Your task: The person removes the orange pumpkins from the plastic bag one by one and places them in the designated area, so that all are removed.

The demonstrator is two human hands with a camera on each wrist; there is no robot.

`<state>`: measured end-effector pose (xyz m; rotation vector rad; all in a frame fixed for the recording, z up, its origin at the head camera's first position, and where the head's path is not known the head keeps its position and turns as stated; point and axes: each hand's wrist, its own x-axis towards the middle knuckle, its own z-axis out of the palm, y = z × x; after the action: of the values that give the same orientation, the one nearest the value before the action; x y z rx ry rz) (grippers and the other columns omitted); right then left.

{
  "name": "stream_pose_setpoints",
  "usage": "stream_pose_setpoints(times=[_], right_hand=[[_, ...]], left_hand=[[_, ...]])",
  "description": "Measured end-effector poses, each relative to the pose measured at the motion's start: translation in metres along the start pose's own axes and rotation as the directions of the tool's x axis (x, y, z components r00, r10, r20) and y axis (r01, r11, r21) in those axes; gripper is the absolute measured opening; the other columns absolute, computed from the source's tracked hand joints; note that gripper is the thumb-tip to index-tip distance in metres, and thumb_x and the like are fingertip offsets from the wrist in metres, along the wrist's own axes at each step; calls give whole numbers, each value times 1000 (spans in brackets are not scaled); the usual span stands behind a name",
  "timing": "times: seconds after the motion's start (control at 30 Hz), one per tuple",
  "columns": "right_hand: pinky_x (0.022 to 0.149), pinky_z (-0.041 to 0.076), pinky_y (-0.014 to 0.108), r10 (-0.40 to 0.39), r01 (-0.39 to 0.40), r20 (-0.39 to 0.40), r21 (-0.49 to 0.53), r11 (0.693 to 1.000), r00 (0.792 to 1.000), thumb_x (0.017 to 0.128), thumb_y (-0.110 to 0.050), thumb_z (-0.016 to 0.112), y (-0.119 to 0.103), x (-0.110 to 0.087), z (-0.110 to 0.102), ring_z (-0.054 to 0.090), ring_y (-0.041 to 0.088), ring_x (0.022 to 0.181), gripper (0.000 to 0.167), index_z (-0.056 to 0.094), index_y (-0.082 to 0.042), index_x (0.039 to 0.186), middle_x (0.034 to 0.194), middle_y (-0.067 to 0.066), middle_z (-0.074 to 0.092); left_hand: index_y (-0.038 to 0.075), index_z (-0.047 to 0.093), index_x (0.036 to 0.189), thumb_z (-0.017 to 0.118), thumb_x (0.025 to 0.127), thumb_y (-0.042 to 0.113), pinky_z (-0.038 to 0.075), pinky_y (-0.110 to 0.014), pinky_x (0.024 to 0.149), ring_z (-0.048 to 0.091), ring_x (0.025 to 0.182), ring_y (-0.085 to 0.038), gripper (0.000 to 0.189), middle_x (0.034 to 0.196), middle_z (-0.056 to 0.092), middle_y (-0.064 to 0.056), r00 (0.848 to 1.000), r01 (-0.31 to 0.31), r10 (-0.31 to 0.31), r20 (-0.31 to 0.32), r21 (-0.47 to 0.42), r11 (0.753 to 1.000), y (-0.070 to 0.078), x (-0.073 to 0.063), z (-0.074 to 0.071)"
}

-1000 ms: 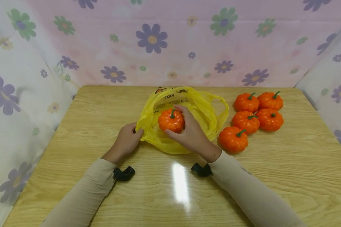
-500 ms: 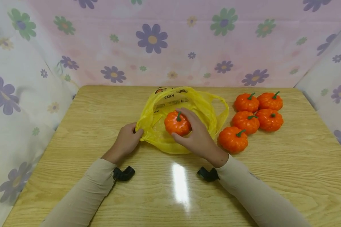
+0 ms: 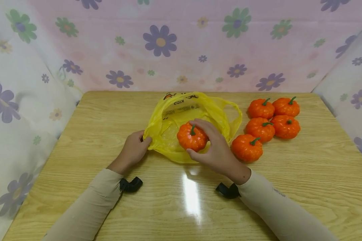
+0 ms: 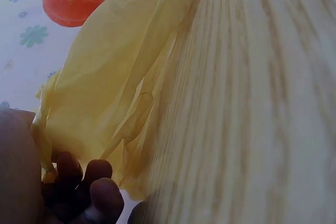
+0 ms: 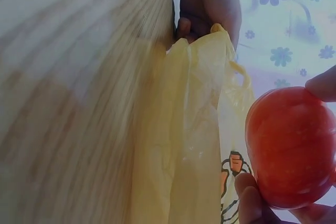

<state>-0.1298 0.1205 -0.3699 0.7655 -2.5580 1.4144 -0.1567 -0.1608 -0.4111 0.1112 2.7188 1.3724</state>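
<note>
A yellow plastic bag (image 3: 160, 124) lies with its mouth spread wide, printed lettering showing on its inner far side. My left hand (image 3: 134, 147) pinches the bag's left edge; in the left wrist view its fingers (image 4: 100, 187) curl by the gathered plastic. Over the near part of the bag's mouth, my right hand (image 3: 218, 147) grips a small orange pumpkin (image 3: 190, 139) with a green stem. In the right wrist view, thumb and fingers are round the pumpkin (image 5: 289, 145), which is above the bag's rim (image 5: 202, 45).
To the right of the bag sits a group of several orange pumpkins (image 3: 260, 130), the nearest one (image 3: 245, 149) close to my right wrist. A yellow handle loop (image 3: 239, 117) sticks out toward them. Behind the wooden table (image 3: 108, 110) hangs a flowered cloth (image 3: 181, 43).
My right hand has moved right and back toward me, carrying the pumpkin from over the middle of the bag to its near side. The left hand keeps its place at the bag's edge.
</note>
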Motion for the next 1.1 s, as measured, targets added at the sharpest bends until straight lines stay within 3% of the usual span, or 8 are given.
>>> stream_pose_setpoints(times=[0.37, 0.6, 0.93, 1.1], right_hand=[[94, 53, 44, 37, -40, 70, 30, 999, 997, 86, -20, 77, 0, -9, -10, 54, 21, 124, 70, 43, -23, 146, 148, 2, 44], [96, 52, 45, 22, -24, 63, 29, 999, 998, 85, -16, 74, -2, -19, -20, 54, 19, 124, 71, 40, -24, 147, 149, 1, 44], [95, 50, 23, -18, 14, 51, 82, 997, 999, 82, -1, 68, 2, -38, -41, 53, 16, 120, 78, 34, -22, 150, 149, 2, 41], [100, 44, 17, -47, 47, 19, 6, 999, 999, 78, 0, 70, 3, -49, -55, 49, 11, 129, 81, 36, -17, 149, 153, 3, 38]], left_hand=[[8, 65, 91, 48, 97, 20, 42, -29, 62, 47, 62, -19, 21, 70, 53, -4, 1000, 0, 0, 3, -4, 1000, 0, -1, -1], [8, 65, 90, 48, 97, 19, 42, -29, 61, 47, 61, -19, 22, 70, 52, -5, 1000, 6, -6, 2, -1, 1000, -1, -2, -1], [8, 65, 89, 49, 98, 20, 43, -30, 63, 50, 65, -20, 21, 73, 55, -6, 1000, 16, -16, -4, 14, 1000, 0, -3, -1], [8, 64, 89, 49, 98, 19, 43, -30, 62, 49, 64, -19, 21, 73, 55, -6, 1000, 8, -8, -6, 15, 1000, 1, -3, 0]])
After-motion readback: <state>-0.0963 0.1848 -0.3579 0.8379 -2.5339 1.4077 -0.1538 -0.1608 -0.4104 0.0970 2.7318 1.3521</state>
